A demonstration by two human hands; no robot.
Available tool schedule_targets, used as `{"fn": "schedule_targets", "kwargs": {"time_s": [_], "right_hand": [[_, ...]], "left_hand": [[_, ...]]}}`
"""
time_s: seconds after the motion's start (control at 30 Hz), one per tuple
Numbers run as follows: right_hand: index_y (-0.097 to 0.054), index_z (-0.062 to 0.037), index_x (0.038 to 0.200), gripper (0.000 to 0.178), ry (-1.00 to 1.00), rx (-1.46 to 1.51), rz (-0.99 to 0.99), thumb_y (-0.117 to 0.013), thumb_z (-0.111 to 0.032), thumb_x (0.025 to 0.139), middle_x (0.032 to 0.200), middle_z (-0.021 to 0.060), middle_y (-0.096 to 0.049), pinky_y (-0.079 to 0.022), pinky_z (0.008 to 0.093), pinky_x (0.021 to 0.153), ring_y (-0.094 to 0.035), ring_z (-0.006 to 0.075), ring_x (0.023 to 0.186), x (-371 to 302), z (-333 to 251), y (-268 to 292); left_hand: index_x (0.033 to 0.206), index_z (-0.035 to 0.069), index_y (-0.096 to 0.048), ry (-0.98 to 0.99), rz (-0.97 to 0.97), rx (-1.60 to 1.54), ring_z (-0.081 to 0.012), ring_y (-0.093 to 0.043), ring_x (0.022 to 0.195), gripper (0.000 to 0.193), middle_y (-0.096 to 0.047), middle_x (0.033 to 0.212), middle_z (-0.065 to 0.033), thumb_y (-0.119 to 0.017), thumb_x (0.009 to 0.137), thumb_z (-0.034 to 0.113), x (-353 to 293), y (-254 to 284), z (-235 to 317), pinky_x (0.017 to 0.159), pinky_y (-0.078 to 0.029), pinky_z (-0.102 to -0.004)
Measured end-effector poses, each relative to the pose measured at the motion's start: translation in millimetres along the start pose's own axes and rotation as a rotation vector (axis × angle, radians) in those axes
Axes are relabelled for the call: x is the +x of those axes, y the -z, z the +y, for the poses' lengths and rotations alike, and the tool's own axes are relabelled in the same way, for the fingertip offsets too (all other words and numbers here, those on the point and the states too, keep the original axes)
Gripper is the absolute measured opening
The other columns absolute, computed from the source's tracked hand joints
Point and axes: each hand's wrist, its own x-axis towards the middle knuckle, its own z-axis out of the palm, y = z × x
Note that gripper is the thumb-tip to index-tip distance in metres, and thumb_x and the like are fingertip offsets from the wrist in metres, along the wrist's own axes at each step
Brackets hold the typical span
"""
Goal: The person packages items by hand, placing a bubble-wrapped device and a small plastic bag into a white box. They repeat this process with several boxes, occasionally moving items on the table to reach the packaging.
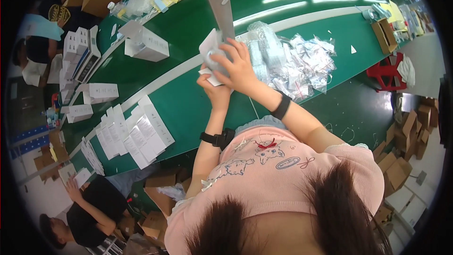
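Observation:
Over the near edge of the green bench, my left hand point(218, 95) grips a small white carton point(209, 42) from below. The carton's flaps stand up, and it is partly hidden by my hands. My right hand point(241, 68) is curled over the carton's open top, its fingers on a greyish wrapped item point(213, 62) that is blurred. Just right of my hands lie bubble-wrapped items point(269, 49) and a heap of small clear plastic bags point(306, 63). White flat cartons or sheets point(146, 130) are laid out to the left on the bench.
A metal post point(217, 0) rises beyond my hands. An open white box point(147, 47) and stacked white boxes point(75, 52) stand to the left. A brown carton point(384, 37) and red stool point(388, 73) are at the right. Other people point(89, 208) work at the left.

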Motion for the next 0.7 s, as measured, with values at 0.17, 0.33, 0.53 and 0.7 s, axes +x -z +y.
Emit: {"fn": "schedule_targets", "kwargs": {"time_s": [0.17,0.33,0.53,0.7], "right_hand": [[-0.058,-0.0033,0.098,0.039,-0.068,0.134,0.110,-0.051,0.009,0.062,0.110,0.0172,-0.048,-0.037,0.0431,0.088,-0.042,0.0362,0.109,-35.5,72.5,38.6],[-0.057,-0.0158,0.105,0.046,-0.539,-0.885,-0.306,-0.055,0.002,0.063,0.117,0.0119,-0.047,-0.033,0.0572,0.089,-0.037,0.0381,0.113,-75.8,201.1,94.8],[-0.059,-0.0136,0.092,0.033,-0.525,-0.727,-0.811,-0.064,-0.004,0.061,0.115,0.0038,-0.050,-0.030,0.0583,0.090,-0.038,0.0272,0.117,-93.5,244.2,127.6],[-0.055,-0.0088,0.091,0.028,-0.242,-0.238,-0.417,-0.066,-0.002,0.066,0.106,0.0056,-0.053,-0.042,0.0442,0.084,-0.050,0.0202,0.105,-60.5,201.5,137.0]], "left_hand": [[0.103,0.007,-0.024,0.037,0.027,0.072,-0.0330,-0.039,0.113,0.071,-0.033,0.124,-0.0247,-0.081,0.060,0.014,11.0,36.2,-2.0,0.093,-0.033,-0.0393],[0.102,0.007,-0.025,0.138,0.004,0.133,-0.0314,-0.039,0.113,0.072,-0.032,0.124,-0.0238,-0.081,0.059,0.016,-8.6,59.1,-24.8,0.094,-0.032,-0.0386],[0.103,0.007,-0.033,0.010,-0.104,0.106,-0.0329,-0.044,0.107,0.065,-0.033,0.124,-0.0245,-0.080,0.058,0.015,3.7,70.8,2.0,0.088,-0.037,-0.0382],[0.085,0.003,-0.049,0.025,-0.203,0.334,-0.0309,-0.050,0.092,0.033,-0.043,0.110,-0.0183,-0.073,0.063,0.009,19.5,78.2,30.1,0.077,-0.041,-0.0337]]}}
